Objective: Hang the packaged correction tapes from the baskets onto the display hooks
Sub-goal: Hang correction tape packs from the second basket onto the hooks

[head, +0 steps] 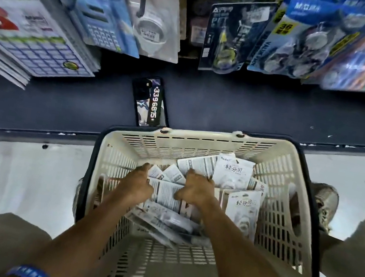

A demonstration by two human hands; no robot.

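A cream plastic basket [277, 230] stands on the floor below me, holding several white packaged correction tapes [231, 171]. Both hands reach down into it. My left hand [137, 183] and my right hand [196, 187] grip the two sides of a stack of the white packs [165, 194] near the basket's middle. Their fingertips are hidden behind the packs. Display hooks [142, 1] above carry other hanging blister packs.
A dark shelf ledge [231, 105] runs across in front of the basket, with a phone [150, 102] lying on it. Calculators and notepads [35, 39] hang at the upper left, tape multipacks [298, 41] at the upper right. My knees flank the basket; a shoe [325, 202] is at its right.
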